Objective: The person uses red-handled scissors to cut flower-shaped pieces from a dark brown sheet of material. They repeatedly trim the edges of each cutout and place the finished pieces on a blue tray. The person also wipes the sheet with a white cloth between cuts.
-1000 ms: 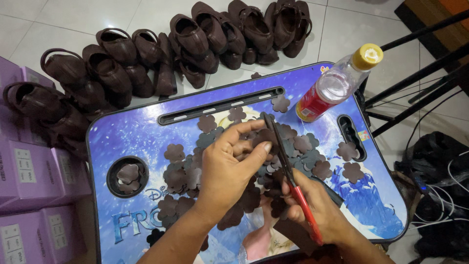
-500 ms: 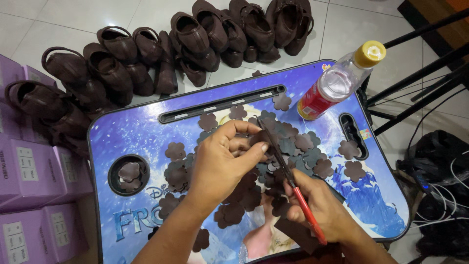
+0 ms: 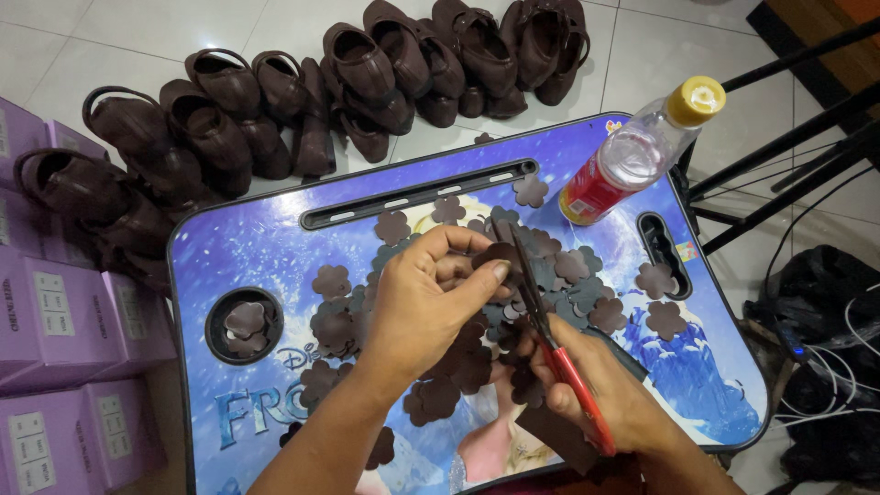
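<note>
My left hand [image 3: 431, 302] pinches a small dark brown leather piece [image 3: 500, 255] between thumb and fingers over the blue picture-printed lap table [image 3: 247, 247]. My right hand [image 3: 596, 390] grips red-handled scissors [image 3: 550, 330], whose dark blades reach up to that piece. The same hand also holds a dark brown strip [image 3: 559, 435] underneath. Several brown flower-shaped cutouts [image 3: 577, 293] lie scattered across the table's middle, with more in the round cup recess [image 3: 243, 323].
A plastic bottle [image 3: 632, 156] with red label and yellow cap lies at the table's far right. Several dark brown shoes [image 3: 357, 73] line the tiled floor beyond. Purple boxes [image 3: 55, 312] stack at left. Black stand legs and cables [image 3: 807, 183] sit at right.
My left hand has turned the brown piece slightly and the scissors have shifted a little along it. Everything else stays where it was.
</note>
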